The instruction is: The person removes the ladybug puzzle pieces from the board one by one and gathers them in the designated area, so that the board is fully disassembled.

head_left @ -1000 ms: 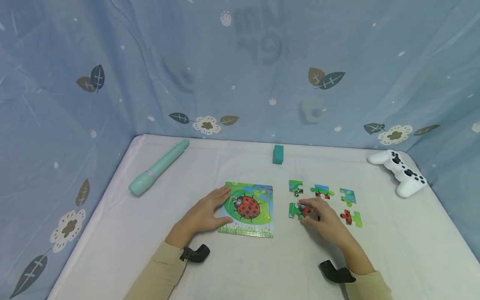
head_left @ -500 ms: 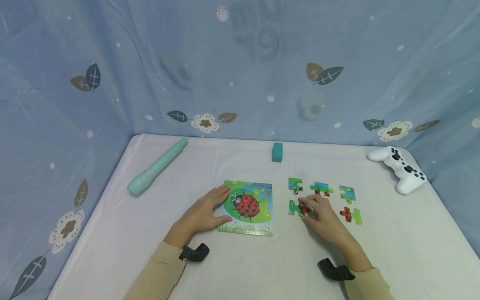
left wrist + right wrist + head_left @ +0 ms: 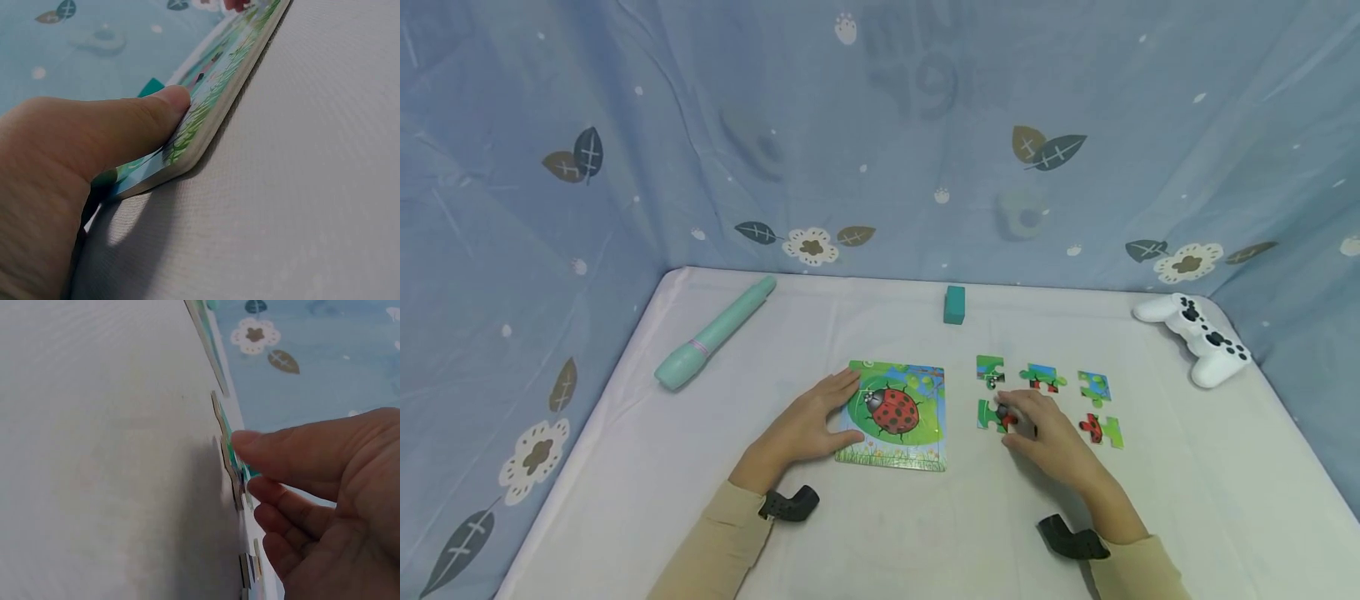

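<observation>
In the head view, the left hand (image 3: 812, 423) lies at the left side of the ladybug board (image 3: 897, 414), its fingers reaching toward the far left corner and its thumb spread wide from them, nearer the near edge. The board lies flat around the middle of the white-covered table (image 3: 910, 542). The right hand (image 3: 1051, 433) comes in from the near right, thumb and index finger bent toward each other on either side of a red-and-black puzzle piece (image 3: 1004, 417) beside a green piece (image 3: 985, 416); other pieces (image 3: 1094, 388) lie farther off and to the right. Beige sleeves (image 3: 711, 546) cover both forearms. Toward the far edge stand out a mint-green microphone-shaped object (image 3: 715, 333) at left, a teal block (image 3: 954, 305) midway and a white game controller (image 3: 1198, 340) at right; blue patterned cloth (image 3: 880, 125) hangs behind and along both sides. In the left wrist view, the thumb rests on the board's top near a corner, the other fingers hidden. In the right wrist view, a narrow gap separates thumb from curled fingers beside the pieces; I cannot tell whether they grip one.
</observation>
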Demonstrator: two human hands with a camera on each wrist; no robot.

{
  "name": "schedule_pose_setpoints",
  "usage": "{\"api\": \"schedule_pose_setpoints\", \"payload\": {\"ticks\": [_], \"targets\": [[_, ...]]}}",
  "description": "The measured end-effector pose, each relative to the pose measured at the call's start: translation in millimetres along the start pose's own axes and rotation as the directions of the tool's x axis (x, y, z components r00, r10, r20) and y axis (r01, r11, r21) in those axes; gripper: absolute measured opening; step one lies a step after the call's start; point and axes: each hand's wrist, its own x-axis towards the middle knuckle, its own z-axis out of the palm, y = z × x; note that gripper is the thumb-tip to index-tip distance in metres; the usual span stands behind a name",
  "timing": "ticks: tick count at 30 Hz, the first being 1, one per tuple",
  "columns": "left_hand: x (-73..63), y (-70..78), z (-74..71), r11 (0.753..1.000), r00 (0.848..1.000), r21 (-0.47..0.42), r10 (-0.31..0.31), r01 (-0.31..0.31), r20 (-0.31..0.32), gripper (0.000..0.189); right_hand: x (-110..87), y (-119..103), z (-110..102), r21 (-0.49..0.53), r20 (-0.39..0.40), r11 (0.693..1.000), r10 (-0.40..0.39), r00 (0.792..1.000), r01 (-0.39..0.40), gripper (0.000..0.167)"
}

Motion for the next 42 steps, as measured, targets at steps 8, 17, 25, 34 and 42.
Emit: {"api": "schedule_pose_setpoints", "payload": {"ticks": [8,17,25,34,42], "targets": [[-1.6,-0.3,0.5,1.000,1.000,-0.007,0.010,-0.010,-0.025,0.081,-0.9,-10,3,0.054,-0.006,0.998,-0.020,1.000,0.020,0.057],[-3.9,11.1,1.7,0.997,0.997,0.025,0.076,-0.076,-0.018,0.071,3.7,-29,17,0.103,0.016,0.988,-0.113,0.993,0.111,0.058],[-2.3,33.5,11.7,0.964,0.967,0.081,0.248,-0.252,0.063,0.065,12.5,-47,33,0.124,0.101,0.978,-0.178,0.979,0.165,0.057],[-1.8,41.8,18.9,0.932,0.933,0.062,0.354,-0.358,0.067,0.055,22.4,-60,54,0.086,0.140,0.978,-0.198,0.970,0.188,0.061],[-0.3,39.1,16.0,0.960,0.952,0.001,0.276,-0.278,0.135,0.052,23.1,-61,63,0.064,0.122,0.979,-0.202,0.972,0.196,0.061]]}}
